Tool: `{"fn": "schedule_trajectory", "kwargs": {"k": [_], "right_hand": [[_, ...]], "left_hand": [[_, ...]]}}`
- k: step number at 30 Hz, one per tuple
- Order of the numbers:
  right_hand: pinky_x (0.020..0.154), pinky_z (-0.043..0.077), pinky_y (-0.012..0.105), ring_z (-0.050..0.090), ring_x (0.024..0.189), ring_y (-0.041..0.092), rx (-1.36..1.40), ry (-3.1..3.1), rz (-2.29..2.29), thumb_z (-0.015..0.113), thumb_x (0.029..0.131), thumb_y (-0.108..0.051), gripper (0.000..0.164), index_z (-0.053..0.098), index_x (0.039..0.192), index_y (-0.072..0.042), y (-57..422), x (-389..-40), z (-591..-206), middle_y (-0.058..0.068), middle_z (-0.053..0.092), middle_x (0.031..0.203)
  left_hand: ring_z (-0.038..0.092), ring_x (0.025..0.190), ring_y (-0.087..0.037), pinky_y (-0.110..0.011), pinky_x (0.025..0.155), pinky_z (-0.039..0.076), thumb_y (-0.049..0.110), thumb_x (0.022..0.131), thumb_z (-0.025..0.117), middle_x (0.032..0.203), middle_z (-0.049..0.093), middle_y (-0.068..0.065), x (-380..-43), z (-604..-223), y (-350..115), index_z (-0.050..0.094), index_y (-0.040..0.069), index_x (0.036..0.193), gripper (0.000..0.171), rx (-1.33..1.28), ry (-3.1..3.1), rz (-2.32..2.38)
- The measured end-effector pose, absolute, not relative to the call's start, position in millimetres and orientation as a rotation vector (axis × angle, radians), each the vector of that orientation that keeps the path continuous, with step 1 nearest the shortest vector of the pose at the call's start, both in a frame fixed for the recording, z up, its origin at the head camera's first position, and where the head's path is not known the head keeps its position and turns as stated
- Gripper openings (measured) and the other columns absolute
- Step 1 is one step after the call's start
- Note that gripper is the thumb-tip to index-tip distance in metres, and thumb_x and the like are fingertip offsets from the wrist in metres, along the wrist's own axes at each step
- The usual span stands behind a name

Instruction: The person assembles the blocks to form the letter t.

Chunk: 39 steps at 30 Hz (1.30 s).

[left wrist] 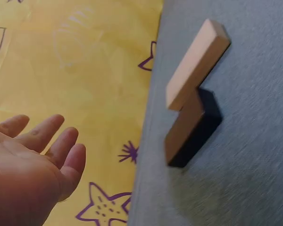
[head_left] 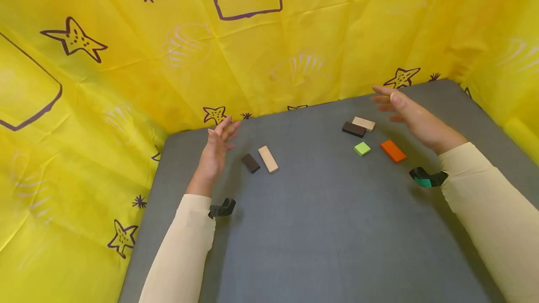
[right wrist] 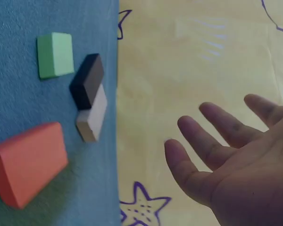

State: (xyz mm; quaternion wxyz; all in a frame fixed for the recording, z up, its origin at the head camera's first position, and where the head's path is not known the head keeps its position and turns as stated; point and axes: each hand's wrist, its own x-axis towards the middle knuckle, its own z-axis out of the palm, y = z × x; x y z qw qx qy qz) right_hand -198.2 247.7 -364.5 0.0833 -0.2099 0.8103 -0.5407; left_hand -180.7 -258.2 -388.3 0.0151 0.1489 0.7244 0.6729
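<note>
Above the table's left side hangs my left hand (head_left: 214, 153), fingers relaxed, holding nothing. A dark brown block (head_left: 251, 163) and a pale wooden block (head_left: 268, 159) lie side by side just right of it; the left wrist view shows the pale block (left wrist: 198, 66) and the dark one (left wrist: 193, 127) close together. My right hand (head_left: 414, 113) is raised over the right side, fingers extended and nothing in it. Near it lie an orange block (head_left: 393, 151), a small green block (head_left: 362, 148), a second dark block (head_left: 353, 129) and a second pale block (head_left: 364, 124), these last two touching.
The blocks lie on a grey table (head_left: 294, 237). Yellow cloth (head_left: 252, 60) printed with purple starfish and shells stands behind it and at both sides. Each wrist wears a dark band (head_left: 223, 207).
</note>
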Motion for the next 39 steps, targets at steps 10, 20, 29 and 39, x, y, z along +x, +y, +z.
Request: {"fn": "schedule_trajectory", "kwargs": {"k": [10, 20, 29, 39], "right_hand": [[0.115, 0.028, 0.064, 0.034, 0.148, 0.046, -0.548, 2.353, -1.719, 0.019, 0.119, -0.048, 0.063, 0.028, 0.174, -0.019, 233, -200, -395, 0.020, 0.036, 0.168], [0.113, 0.029, 0.066, 0.040, 0.144, 0.049, -0.521, 2.373, -1.749, 0.020, 0.119, -0.050, 0.067, 0.030, 0.172, -0.010, 225, -207, -421, 0.028, 0.042, 0.162], [0.111, 0.030, 0.075, 0.040, 0.143, 0.050, -0.376, 2.472, -1.666, 0.041, 0.119, -0.039, 0.064, 0.031, 0.170, -0.004, 222, -211, -449, 0.031, 0.045, 0.158], [0.110, 0.036, 0.067, 0.050, 0.130, 0.048, -0.393, 2.841, -1.303, 0.077, 0.105, -0.038, 0.066, 0.057, 0.153, 0.003, 209, -216, -471, 0.028, 0.059, 0.145]], "left_hand": [[0.023, 0.153, -0.056, -0.073, 0.113, 0.005, 0.093, 0.095, 0.031, 0.168, 0.038, -0.029, -178, -422, -249, 0.028, 0.006, 0.171, 0.116, 0.412, 2.269, 2.141], [0.039, 0.149, -0.047, -0.068, 0.121, 0.007, 0.087, 0.101, 0.033, 0.161, 0.049, -0.027, -180, -448, -243, 0.035, 0.003, 0.168, 0.107, 0.348, 2.322, 2.152], [0.050, 0.146, -0.036, -0.055, 0.122, 0.030, 0.041, 0.117, 0.049, 0.152, 0.060, -0.021, -183, -470, -236, 0.042, -0.002, 0.164, 0.064, 0.360, 2.542, 1.872], [0.044, 0.142, -0.026, -0.058, 0.107, 0.021, 0.050, 0.083, 0.095, 0.159, 0.055, 0.000, -184, -484, -230, 0.057, 0.015, 0.160, 0.092, 0.422, 2.908, 1.218]]}}
